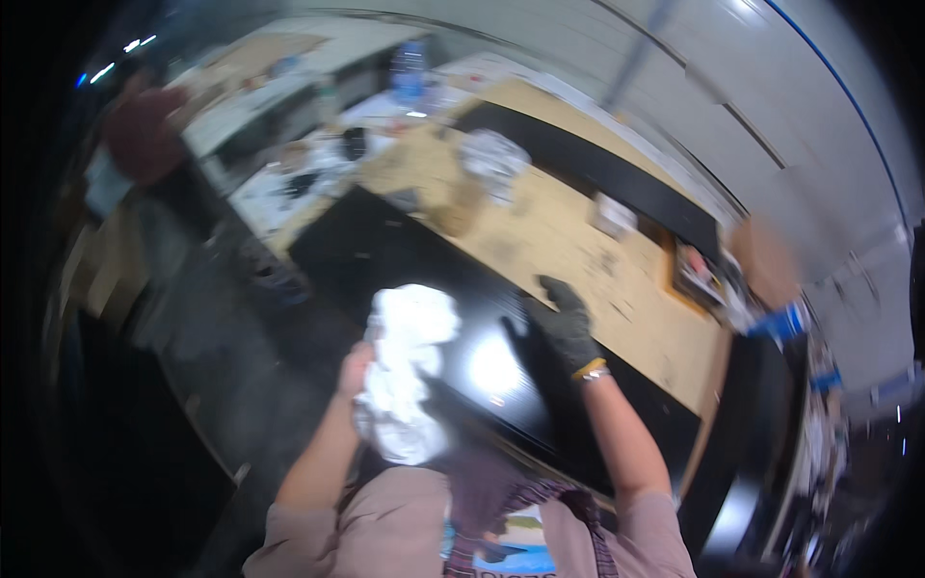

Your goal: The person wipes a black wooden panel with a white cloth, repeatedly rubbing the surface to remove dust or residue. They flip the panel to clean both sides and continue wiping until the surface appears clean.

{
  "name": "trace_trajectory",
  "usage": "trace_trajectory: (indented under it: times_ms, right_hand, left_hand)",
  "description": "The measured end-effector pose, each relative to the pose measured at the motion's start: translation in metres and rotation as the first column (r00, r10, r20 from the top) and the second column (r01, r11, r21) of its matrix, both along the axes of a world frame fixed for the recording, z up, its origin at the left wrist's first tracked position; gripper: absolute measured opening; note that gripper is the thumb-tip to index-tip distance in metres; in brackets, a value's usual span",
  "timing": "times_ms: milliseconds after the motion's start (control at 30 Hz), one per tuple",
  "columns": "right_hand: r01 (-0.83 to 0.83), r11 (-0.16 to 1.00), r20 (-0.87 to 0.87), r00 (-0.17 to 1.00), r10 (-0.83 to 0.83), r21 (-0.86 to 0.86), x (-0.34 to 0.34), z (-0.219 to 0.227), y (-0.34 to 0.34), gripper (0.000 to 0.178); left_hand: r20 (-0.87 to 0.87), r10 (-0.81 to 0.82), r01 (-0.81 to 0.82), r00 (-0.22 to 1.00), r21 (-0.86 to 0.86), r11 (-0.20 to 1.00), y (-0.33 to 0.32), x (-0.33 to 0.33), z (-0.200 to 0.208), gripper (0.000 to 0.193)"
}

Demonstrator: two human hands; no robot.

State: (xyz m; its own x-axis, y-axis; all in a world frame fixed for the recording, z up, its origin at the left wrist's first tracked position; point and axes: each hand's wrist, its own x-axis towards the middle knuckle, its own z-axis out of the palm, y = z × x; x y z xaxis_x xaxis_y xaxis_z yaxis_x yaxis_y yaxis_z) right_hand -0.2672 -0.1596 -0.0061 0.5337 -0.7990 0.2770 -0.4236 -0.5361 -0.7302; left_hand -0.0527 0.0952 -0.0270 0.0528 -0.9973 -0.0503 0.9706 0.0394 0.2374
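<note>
My left hand is bare and closed on a bunched white cloth, which hides most of its fingers. The cloth hangs down towards my body, over the near side of a glossy black panel. My right hand wears a dark work glove with a yellow cuff. It is at the panel's far edge, fingers stretched out and apart, with nothing seen in it. Whether it touches the panel I cannot tell. A bright reflection lies on the panel between my hands.
The panel lies on a tan worktable. Farther back are a crumpled white cloth, a long black board and a small white box. A large clear bottle stands beyond. At the far left is another person.
</note>
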Motion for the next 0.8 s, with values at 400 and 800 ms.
trace_trajectory:
  times_ms: [400, 800]
  right_hand:
    - [-0.054, 0.942, 0.232, 0.972, -0.026, 0.333, 0.22, -0.06, -0.176, 0.056]
    - [-0.22, 0.968, 0.055, 0.972, 0.228, -0.121, 0.275, 0.0, -0.117, 0.036]
  left_hand:
    - [0.189, 0.094, -0.116, 0.977, 0.108, 0.987, -0.038, 0.135, -0.035, 0.038]
    - [0.27, 0.126, -0.194, 0.954, 0.243, 0.95, -0.088, 0.174, -0.046, 0.033]
